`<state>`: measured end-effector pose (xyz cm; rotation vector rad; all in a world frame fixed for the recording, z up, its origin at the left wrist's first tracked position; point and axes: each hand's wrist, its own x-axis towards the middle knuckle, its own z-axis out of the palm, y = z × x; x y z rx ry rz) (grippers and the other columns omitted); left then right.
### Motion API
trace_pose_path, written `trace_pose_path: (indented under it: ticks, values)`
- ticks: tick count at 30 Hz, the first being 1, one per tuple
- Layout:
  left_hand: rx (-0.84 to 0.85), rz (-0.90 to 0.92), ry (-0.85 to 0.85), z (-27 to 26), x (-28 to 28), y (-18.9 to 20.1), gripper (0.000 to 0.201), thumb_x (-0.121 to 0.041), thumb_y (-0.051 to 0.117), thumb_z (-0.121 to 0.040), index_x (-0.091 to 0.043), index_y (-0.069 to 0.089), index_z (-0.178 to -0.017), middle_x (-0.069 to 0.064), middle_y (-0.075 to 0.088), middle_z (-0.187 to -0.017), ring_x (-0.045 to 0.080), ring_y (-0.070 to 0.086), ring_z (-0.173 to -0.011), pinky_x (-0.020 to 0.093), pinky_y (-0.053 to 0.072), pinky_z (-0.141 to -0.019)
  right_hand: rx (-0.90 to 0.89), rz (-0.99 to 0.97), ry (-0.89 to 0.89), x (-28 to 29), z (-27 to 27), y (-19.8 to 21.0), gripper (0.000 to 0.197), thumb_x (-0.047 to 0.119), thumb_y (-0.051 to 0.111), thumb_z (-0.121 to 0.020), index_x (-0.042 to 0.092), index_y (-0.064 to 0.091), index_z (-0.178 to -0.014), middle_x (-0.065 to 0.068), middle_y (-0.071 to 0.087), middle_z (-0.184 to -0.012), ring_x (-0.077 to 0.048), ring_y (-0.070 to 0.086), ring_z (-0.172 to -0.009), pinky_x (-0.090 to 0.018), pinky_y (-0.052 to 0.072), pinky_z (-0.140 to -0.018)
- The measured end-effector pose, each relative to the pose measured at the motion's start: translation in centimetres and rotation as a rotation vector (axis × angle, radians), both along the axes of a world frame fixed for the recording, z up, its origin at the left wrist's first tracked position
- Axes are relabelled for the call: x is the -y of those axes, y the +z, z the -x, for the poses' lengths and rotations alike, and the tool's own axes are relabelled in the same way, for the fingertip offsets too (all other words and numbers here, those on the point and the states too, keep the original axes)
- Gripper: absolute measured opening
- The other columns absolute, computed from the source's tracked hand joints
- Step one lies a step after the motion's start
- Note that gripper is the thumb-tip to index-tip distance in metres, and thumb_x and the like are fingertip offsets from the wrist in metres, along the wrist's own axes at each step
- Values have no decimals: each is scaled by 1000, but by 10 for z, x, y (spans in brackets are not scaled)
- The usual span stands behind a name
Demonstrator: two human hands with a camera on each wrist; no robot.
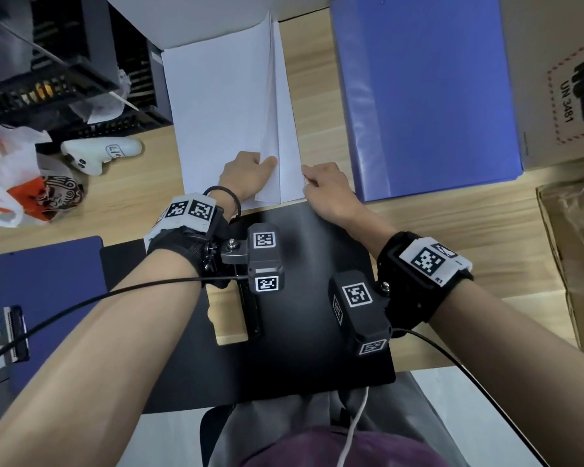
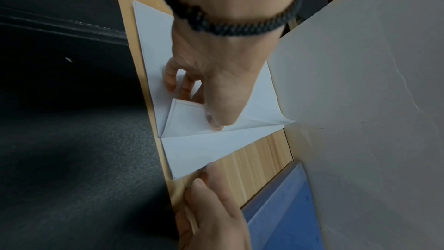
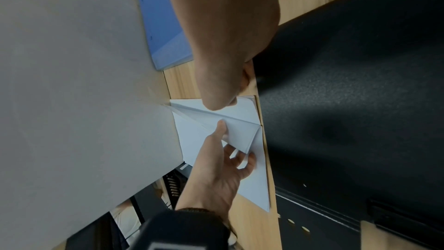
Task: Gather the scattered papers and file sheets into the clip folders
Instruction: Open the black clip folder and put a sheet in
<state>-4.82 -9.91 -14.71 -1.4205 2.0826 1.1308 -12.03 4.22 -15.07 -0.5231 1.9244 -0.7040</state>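
Observation:
A stack of white papers (image 1: 223,112) lies on the wooden desk ahead of me. My left hand (image 1: 263,161) grips the near right part of the upper sheets, thumb on top and fingers underneath, and holds them lifted and folded over (image 2: 190,119). My right hand (image 1: 309,178) pinches the near right corner of the lower sheets (image 3: 245,105), with fingers curled. An open black clip folder (image 1: 300,315) lies just in front of me under both wrists. A dark blue clip folder (image 1: 48,298) lies at the near left. A closed blue folder (image 1: 425,96) lies to the right of the papers.
Cardboard boxes stand at the far right (image 1: 560,79) and near right (image 1: 577,257). A black mesh organiser (image 1: 48,79), a plastic bag (image 1: 7,176) and a white toy (image 1: 98,153) crowd the left. A grey board (image 2: 360,83) rises behind the papers.

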Motion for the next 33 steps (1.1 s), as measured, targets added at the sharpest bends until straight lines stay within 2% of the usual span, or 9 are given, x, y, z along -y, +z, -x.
trace_pose_path:
  ticks: [3, 11, 15, 18, 21, 25, 28, 30, 33]
  values:
    - [-8, 15, -1, -2, -1, -2, 27, -42, 46, -92, -19, 46, -78, 5, 50, -80, 23, 46, -73, 30, 35, -68, -34, -25, 48, -3, -2, 3, 43, 10, 38, -90, 12, 51, -131, -8, 41, -137, -28, 37, -126, -37, 31, -108]
    - [-57, 14, 31, -9, -7, 0, 38, -39, 46, -93, -22, 31, -63, -2, 39, -65, 22, 38, -68, 30, 28, -63, -73, 75, 6, 4, -6, 12, 48, 20, 47, -95, 17, 44, -142, -4, 40, -149, -25, 30, -139, -38, 25, -115]
    - [-87, 22, 35, -15, -11, 0, 33, -35, 43, -95, -20, 35, -66, -1, 39, -66, 21, 38, -68, 30, 29, -62, 188, 155, -182, 16, -8, 14, 40, 26, 47, -96, 14, 45, -134, 0, 52, -129, -14, 49, -120, -25, 38, -97]
    - [-124, -49, 35, -22, -14, -4, 34, -38, 39, -98, -17, 53, -76, 1, 56, -79, 24, 49, -83, 31, 40, -77, 321, 151, -336, 29, -5, 11, 41, 43, 49, -90, 14, 48, -120, -2, 58, -120, -16, 60, -107, -37, 53, -92]
    - [-171, -136, 87, -29, -20, -1, 41, -48, 29, -99, -26, 60, -85, -5, 59, -83, 19, 51, -89, 30, 38, -85, 327, 106, -361, 39, 0, 5, 72, 63, 47, -74, 4, 58, -113, -1, 63, -97, -18, 63, -86, -36, 55, -77]
    - [-196, -236, 117, -43, -24, 5, 43, -45, 23, -101, -32, 63, -111, -4, 63, -105, 19, 51, -115, 29, 34, -105, 202, 91, -363, 45, 1, 4, 33, 28, 52, -83, 17, 55, -114, 1, 64, -107, -22, 67, -93, -43, 59, -80]
    - [-248, -255, 97, -54, -22, 11, 42, -33, 32, -103, -21, 41, -142, 0, 61, -123, 14, 50, -121, 18, 33, -98, 73, 102, -263, 48, -3, 8, 41, 8, 42, -78, 20, 57, -114, -2, 65, -107, -28, 65, -97, -38, 56, -75]
    - [-319, -188, 179, -64, -15, 14, 53, -26, 45, -99, -16, 29, -147, 0, 57, -128, 12, 52, -118, 14, 37, -94, 65, 142, -254, 46, -5, 10, 46, 3, 40, -80, 19, 60, -117, 0, 65, -104, -26, 63, -99, -27, 49, -70]
    - [-388, 123, 379, -85, -1, 18, 57, -25, 56, -88, -14, 39, -141, 0, 55, -119, 20, 53, -113, 34, 40, -104, 109, 239, -316, 30, -4, 16, 50, -1, 40, -83, 21, 59, -124, 0, 68, -107, -21, 67, -93, -23, 49, -69]
